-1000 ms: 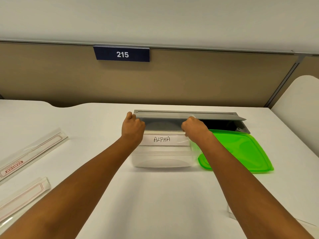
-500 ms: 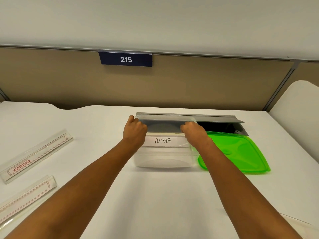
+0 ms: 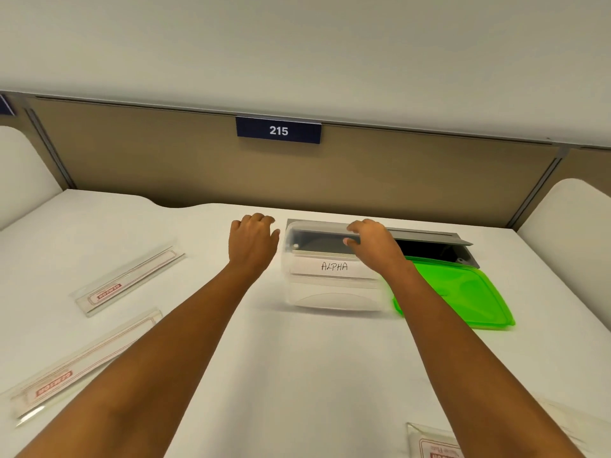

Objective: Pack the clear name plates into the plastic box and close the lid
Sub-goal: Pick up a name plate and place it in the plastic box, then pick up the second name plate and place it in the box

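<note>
The clear plastic box (image 3: 330,289), labelled ALPHA, stands open at the back of the white table. My right hand (image 3: 375,244) is over its right end, with thumb and fingers pinching the edge of a clear name plate (image 3: 317,228) that lies along the box's opening. My left hand (image 3: 253,242) hovers just left of the box, fingers loosely curled, holding nothing. The green lid (image 3: 459,292) lies flat against the box's right side. More clear name plates lie on the table: one at the left (image 3: 129,282), one at the lower left (image 3: 82,365), one at the bottom right (image 3: 429,442).
A grey cable tray (image 3: 433,238) is set into the table behind the box and lid. A tan partition (image 3: 363,176) with a sign reading 215 closes off the back. White chair backs stand at the far left and far right.
My left hand has let go of the box end and moved off to its left. My right hand stays at the box. The camera has turned left, so the box now appears further right.
</note>
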A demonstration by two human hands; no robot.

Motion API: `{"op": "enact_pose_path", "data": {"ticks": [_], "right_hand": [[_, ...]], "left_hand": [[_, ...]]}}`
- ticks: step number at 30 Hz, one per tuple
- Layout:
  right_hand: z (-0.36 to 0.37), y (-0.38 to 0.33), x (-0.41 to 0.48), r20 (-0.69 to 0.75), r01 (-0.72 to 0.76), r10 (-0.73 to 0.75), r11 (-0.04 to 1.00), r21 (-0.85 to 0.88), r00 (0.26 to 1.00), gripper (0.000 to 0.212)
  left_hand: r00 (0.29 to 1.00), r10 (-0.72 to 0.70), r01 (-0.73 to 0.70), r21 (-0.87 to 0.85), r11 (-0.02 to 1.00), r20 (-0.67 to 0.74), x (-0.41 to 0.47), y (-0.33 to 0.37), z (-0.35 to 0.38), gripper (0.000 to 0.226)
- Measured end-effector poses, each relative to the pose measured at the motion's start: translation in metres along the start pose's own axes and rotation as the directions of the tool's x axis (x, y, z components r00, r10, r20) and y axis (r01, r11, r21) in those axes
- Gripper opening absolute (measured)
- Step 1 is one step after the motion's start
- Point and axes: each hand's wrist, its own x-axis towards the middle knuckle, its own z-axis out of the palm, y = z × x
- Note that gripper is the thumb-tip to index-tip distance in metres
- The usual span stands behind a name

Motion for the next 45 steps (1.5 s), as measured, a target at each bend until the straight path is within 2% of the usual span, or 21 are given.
{"op": "enact_pose_path", "data": {"ticks": [7,17,21,25,30,36,41,43,45], "right_hand": [[0.016,-0.081,-0.007,-0.091,0.057,-0.041,0.983,0.173,0.995,0.032],[0.077,-0.201,-0.003,0.019,0.102,-0.111,0.960,0.261,0.994,0.036],[0.107,-0.236,0.005,0.078,0.091,-0.119,0.950,0.298,0.990,0.038],[0.134,-0.261,0.018,0.148,0.029,-0.087,0.933,0.358,0.985,0.041],[0.162,-0.280,0.035,0.201,-0.040,-0.046,0.914,0.405,0.979,0.045],[0.189,-0.290,0.054,0.242,-0.114,0.001,0.884,0.453,0.970,0.047],[0.205,-0.292,0.066,0.282,-0.169,0.030,0.859,0.483,0.959,0.045],[0.211,-0.292,0.069,0.289,-0.178,0.035,0.855,0.486,0.957,0.044],[0.215,-0.292,0.070,0.294,-0.184,0.038,0.853,0.488,0.955,0.043]], "left_hand": [[0.962,-0.275,0.272,-0.138,0.952,-0.003,-0.030,-0.068,-0.031,0.039],[0.869,-0.494,0.481,-0.208,0.851,-0.011,-0.061,-0.194,-0.059,0.037],[0.766,-0.643,0.612,-0.298,0.732,-0.006,-0.073,-0.236,-0.059,0.039],[0.577,-0.812,0.742,-0.472,0.476,0.089,-0.080,-0.269,-0.053,0.040],[0.416,-0.889,0.773,-0.590,0.235,0.191,-0.087,-0.292,-0.035,0.039],[0.295,-0.931,0.721,-0.690,0.069,0.215,-0.098,-0.297,-0.015,0.040],[0.256,-0.949,0.624,-0.781,0.018,0.183,-0.102,-0.291,-0.011,0.040],[0.273,-0.947,0.612,-0.790,0.033,0.171,-0.105,-0.287,-0.011,0.041],[0.327,-0.933,0.615,-0.783,0.088,0.152,-0.107,-0.280,-0.012,0.044]]}}
